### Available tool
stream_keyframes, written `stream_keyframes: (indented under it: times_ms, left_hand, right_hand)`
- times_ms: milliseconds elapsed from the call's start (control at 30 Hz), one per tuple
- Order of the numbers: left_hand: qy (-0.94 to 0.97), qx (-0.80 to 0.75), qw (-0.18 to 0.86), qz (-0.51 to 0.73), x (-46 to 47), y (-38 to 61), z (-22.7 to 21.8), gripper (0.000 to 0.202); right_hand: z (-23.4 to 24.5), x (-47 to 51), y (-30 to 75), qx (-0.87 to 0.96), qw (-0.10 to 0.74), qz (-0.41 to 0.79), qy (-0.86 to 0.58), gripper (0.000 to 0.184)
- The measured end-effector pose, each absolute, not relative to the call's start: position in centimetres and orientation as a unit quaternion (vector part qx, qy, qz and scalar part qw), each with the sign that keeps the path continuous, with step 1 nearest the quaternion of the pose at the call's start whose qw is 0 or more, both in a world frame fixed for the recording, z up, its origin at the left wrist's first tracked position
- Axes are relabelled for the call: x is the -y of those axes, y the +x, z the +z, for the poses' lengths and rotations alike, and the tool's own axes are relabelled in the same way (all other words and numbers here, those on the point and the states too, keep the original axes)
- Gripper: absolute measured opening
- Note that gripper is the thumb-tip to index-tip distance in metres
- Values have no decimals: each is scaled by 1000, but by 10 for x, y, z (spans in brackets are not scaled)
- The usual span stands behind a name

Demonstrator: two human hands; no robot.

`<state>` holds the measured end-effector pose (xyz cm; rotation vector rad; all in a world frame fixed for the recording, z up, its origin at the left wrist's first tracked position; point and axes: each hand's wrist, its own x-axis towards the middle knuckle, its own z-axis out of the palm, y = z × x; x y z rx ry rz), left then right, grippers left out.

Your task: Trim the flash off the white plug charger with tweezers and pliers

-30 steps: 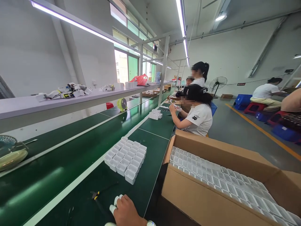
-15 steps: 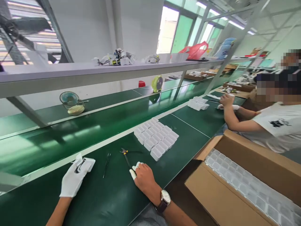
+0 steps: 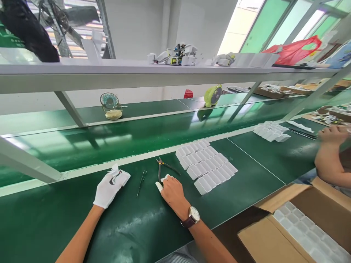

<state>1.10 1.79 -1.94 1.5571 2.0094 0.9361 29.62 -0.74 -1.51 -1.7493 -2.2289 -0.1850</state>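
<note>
My left hand (image 3: pixel 105 190), in a white glove, is closed around a small white plastic part (image 3: pixel 124 178) with a dark curved piece on it. Some white material sticks up beside its fingers. My right hand (image 3: pixel 174 193), with white finger cots on some fingertips and a watch on the wrist, has its fingers closed at the end of one handle of small cutting pliers (image 3: pixel 160 168). The pliers lie on the green table with their handles spread. Between my hands lies a pair of dark tweezers (image 3: pixel 141 183).
White plastic trays (image 3: pixel 207 166) stand in rows right of the pliers; more trays (image 3: pixel 271 130) lie farther right. An open cardboard box (image 3: pixel 274 237) of translucent trays is at lower right. A co-worker's arm (image 3: pixel 330 157) rests at the right edge. A shelf (image 3: pixel 131 78) spans the back.
The view has swung left, so the scene sits farther right. The pliers have turned slightly under my right hand. My left hand still holds the white part.
</note>
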Motion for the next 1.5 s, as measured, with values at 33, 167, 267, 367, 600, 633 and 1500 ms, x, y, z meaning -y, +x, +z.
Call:
stream_keyframes:
  times_ms: [33, 167, 267, 367, 600, 633, 1500]
  left_hand:
    - [561, -725, 216, 338, -18, 12, -19, 55]
    - [565, -708, 228, 359, -18, 17, -17, 41]
    - [550, -724, 208, 362, -19, 22, -15, 37]
    - [540, -747, 173, 348, -21, 25, -14, 36]
    - [519, -745, 125, 400, -12, 21, -11, 65]
    - [513, -746, 101, 413, -8, 21, -10, 61]
    - [530, -732, -27, 428, 71, -15, 31, 27]
  right_hand:
    - [-16, 7, 297, 775, 146, -61, -612, 30]
    - [-20, 5, 300, 772, 132, -45, -620, 35]
    - [-23, 3, 296, 781, 118, -27, -612, 29]
    - [-26, 2, 291, 789, 108, -12, -604, 24]
    - [-19, 3, 298, 792, 119, -2, -599, 30]
    - [-17, 2, 302, 790, 125, -8, -601, 32]
    - [45, -11, 237, 847, 284, 174, -414, 33]
